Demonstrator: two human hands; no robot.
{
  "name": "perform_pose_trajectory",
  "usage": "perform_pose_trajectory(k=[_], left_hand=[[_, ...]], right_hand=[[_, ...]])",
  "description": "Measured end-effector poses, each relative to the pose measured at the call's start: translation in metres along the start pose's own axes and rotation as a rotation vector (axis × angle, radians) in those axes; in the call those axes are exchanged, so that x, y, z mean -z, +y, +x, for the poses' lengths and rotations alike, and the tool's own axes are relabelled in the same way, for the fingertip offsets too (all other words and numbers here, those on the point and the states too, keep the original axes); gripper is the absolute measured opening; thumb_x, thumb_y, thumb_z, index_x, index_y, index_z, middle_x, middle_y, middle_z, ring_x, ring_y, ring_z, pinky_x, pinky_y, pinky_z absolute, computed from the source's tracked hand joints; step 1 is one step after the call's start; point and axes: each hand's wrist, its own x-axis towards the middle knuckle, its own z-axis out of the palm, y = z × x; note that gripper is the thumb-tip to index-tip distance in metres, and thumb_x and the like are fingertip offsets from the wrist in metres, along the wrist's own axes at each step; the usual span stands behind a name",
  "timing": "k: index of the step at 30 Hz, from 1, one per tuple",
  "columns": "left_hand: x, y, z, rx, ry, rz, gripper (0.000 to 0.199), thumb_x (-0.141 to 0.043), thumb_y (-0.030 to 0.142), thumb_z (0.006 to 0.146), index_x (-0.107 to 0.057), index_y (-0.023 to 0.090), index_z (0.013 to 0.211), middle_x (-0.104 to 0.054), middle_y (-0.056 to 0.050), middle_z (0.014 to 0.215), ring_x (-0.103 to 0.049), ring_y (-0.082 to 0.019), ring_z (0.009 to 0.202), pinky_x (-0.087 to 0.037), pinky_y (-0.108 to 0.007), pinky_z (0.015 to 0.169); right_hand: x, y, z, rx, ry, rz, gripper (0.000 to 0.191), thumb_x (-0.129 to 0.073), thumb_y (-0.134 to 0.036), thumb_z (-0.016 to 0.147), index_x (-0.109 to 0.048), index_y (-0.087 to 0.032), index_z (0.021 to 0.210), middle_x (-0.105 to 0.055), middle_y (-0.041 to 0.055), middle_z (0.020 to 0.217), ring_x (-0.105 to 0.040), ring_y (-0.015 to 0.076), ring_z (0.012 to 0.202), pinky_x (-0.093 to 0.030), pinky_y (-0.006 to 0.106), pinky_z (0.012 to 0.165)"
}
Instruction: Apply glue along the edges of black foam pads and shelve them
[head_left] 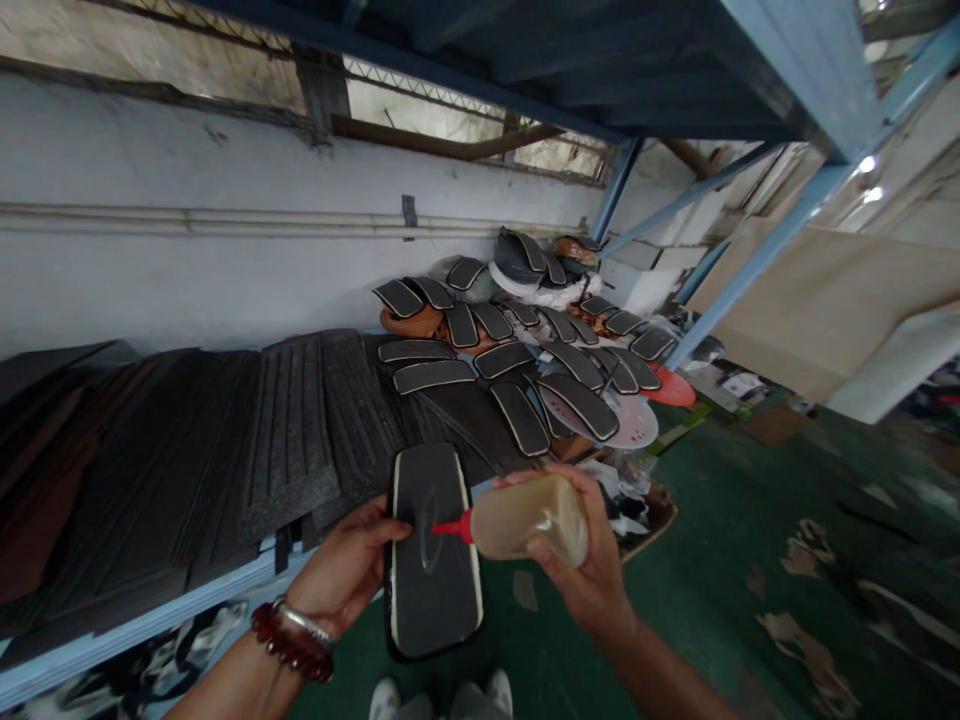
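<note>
We had our left hand (345,565) clenched on the edge of a black sole-shaped panel (435,600) with a cream rim, holding it tilted in front of us above the green-painted floor (697,560). Our right hand (581,555) was grasping a translucent squeeze bottle (529,518) of amber liquid, probably adhesive, tipped so that its red nozzle (454,527) sat just over the panel's face, beside a glossy oval smear (427,535). Neither grip was released. The work in hand appeared to be applying the liquid to that face, and the nozzle's position called for a steady left grip and a controlled squeeze from the right. Beyond the panel, a blue metal shelf (135,630) carried a stack of ribbed black sheets (292,430) and a heap of similar cream-rimmed panels (510,370), with tan leather pieces (409,322) and a red disc (670,388) among them. Behind these ran a whitewashed wall (225,280) with pale pipes (225,220), and the toes of our white shoes (386,697) showed below.
</note>
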Motion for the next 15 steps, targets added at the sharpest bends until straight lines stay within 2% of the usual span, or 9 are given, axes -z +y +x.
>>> perform_pose_trajectory(k=[2,4,6,8,10,13,15], left_hand=[[0.004,-0.001,0.006,-0.016,0.039,-0.007,0.026,-0.072,0.002,0.057,-0.07,0.013,0.08,-0.079,-0.008,0.073,-0.073,-0.023,0.061,-0.058,-0.03,0.055],[0.009,-0.002,0.012,-0.038,0.056,-0.005,0.026,-0.072,0.002,0.058,-0.07,0.013,0.082,-0.079,-0.008,0.075,-0.073,-0.023,0.061,-0.058,-0.029,0.055],[0.012,-0.003,0.018,-0.058,0.074,0.013,0.026,-0.071,0.003,0.06,-0.07,0.014,0.083,-0.079,-0.007,0.075,-0.073,-0.023,0.061,-0.058,-0.03,0.056],[0.015,-0.006,0.026,-0.072,0.103,0.042,0.027,-0.071,0.004,0.059,-0.069,0.015,0.084,-0.079,-0.007,0.075,-0.073,-0.022,0.061,-0.058,-0.03,0.058],[0.017,-0.008,0.037,-0.078,0.118,0.089,0.027,-0.072,0.007,0.058,-0.067,0.016,0.084,-0.078,-0.006,0.073,-0.073,-0.023,0.062,-0.058,-0.031,0.059],[0.014,-0.005,0.06,-0.102,0.076,0.249,0.029,-0.071,0.012,0.057,-0.064,0.017,0.085,-0.078,-0.006,0.074,-0.074,-0.024,0.07,-0.058,-0.032,0.064],[0.009,0.004,0.079,-0.116,0.038,0.366,0.029,-0.07,0.015,0.056,-0.063,0.018,0.085,-0.077,-0.005,0.072,-0.074,-0.026,0.072,-0.058,-0.034,0.066]], right_hand=[[0.001,0.009,-0.007,-0.242,0.112,0.18,0.047,-0.082,-0.032,0.083,-0.057,-0.02,0.121,-0.068,0.007,0.1,-0.067,0.0216,0.083,-0.059,0.03,0.067],[0.006,0.017,-0.009,-0.524,0.268,0.443,0.044,-0.087,-0.037,0.076,-0.063,-0.016,0.106,-0.068,0.0057,0.086,-0.065,0.0185,0.065,-0.049,0.021,0.044],[0.018,0.02,-0.007,-0.664,0.468,0.707,0.044,-0.092,-0.032,0.068,-0.064,-0.016,0.098,-0.07,0.0063,0.088,-0.066,0.0194,0.066,-0.042,0.016,0.038],[0.038,0.017,-0.008,-0.608,0.678,0.886,0.047,-0.093,-0.021,0.064,-0.065,-0.019,0.101,-0.07,0.0071,0.101,-0.069,0.0226,0.081,-0.042,0.014,0.04],[0.062,0.01,-0.014,-0.522,0.849,0.956,0.045,-0.086,-0.015,0.069,-0.065,-0.02,0.108,-0.068,0.0096,0.111,-0.068,0.0256,0.092,-0.043,0.013,0.041],[0.102,0.002,-0.034,-0.48,1.083,0.926,0.035,-0.073,-0.01,0.077,-0.065,-0.02,0.109,-0.067,0.0112,0.114,-0.069,0.0266,0.091,-0.05,0.017,0.043],[0.124,0.0,-0.052,-0.484,1.2,0.882,0.032,-0.067,-0.009,0.08,-0.066,-0.02,0.11,-0.067,0.0118,0.113,-0.07,0.0264,0.089,-0.056,0.022,0.048]])
